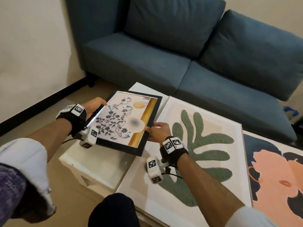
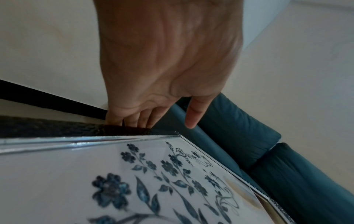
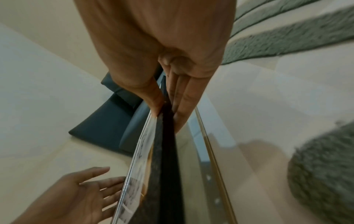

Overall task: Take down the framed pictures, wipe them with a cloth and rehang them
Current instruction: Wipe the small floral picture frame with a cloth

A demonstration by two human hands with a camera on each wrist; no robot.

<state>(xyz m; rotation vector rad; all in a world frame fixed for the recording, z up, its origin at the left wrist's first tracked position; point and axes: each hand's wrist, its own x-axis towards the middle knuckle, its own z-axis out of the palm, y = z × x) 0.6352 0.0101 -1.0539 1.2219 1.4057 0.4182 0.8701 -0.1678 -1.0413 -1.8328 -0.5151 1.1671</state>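
A black-framed picture with blue flowers [image 1: 121, 122] is held tilted just above the white coffee table [image 1: 91, 169]. My left hand [image 1: 100, 106] is at its left edge. The left wrist view has that hand's fingers [image 2: 134, 119] reaching behind the flower picture [image 2: 134, 181], thumb free in the air. From the right wrist view, the left hand [image 3: 91, 189] lies flat with straight fingers against the far side. My right hand [image 1: 155, 130] pinches the picture's right edge [image 3: 166, 166] between thumb and fingers [image 3: 182, 106]. No cloth shows.
A large framed green-leaf picture [image 1: 205, 145] lies flat on the table beside the held frame, and a pink-and-navy picture [image 1: 275, 177] lies to its right. A blue sofa [image 1: 164, 63] stands behind the table. My knee [image 1: 114, 210] is at the table's near edge.
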